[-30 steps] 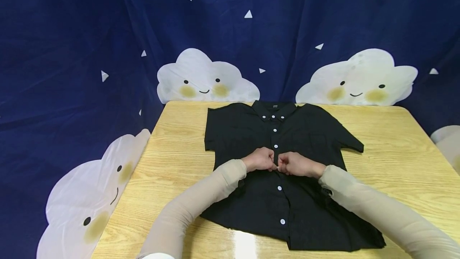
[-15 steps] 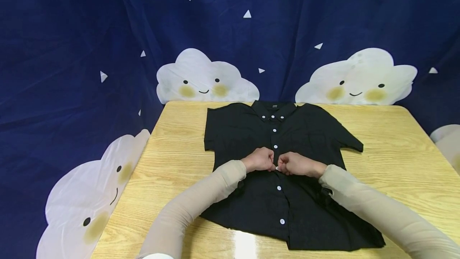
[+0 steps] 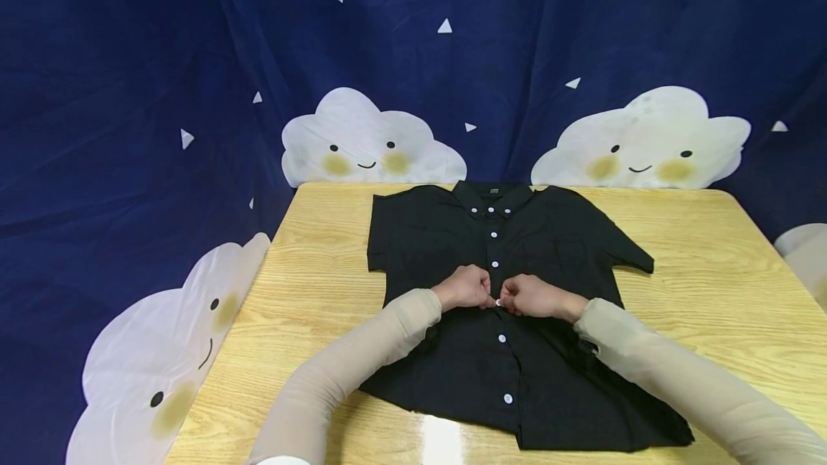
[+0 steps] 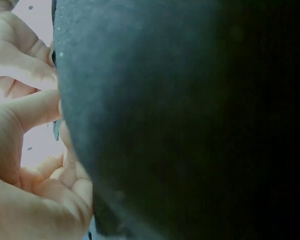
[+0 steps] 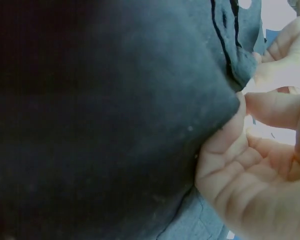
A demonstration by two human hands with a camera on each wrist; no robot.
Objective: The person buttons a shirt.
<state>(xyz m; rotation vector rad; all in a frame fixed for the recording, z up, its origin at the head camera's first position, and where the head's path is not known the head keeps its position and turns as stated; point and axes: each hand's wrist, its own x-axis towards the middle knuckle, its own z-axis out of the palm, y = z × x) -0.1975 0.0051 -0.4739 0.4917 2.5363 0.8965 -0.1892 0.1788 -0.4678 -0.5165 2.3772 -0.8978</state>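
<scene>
A black short-sleeved button-up shirt [image 3: 426,235] lies front side up, its collar at the far edge of the table. Fingertips of my left hand [image 3: 465,287] pinch the front placket at mid-chest. Opposite it, my right hand [image 3: 539,298] pinches the cloth too, thumb against curled fingers. A white button [image 3: 498,303] shows between the two hands' fingertips. In the left wrist view, raised black cloth [image 4: 140,110] hides much of the work. The right wrist view has the shirt's edge [image 5: 225,107] between thumb and forefinger.
Below the hands, the placket gapes a little beside a lower button [image 3: 502,339] and the bottom button [image 3: 507,399]. The wooden table [image 3: 323,250] extends on both sides. Behind it hangs a dark blue curtain [image 3: 400,41] with printed clouds.
Both hands stay at the same spot on the placket, with only slight finger movement. The white button between them shows a little more clearly now.
</scene>
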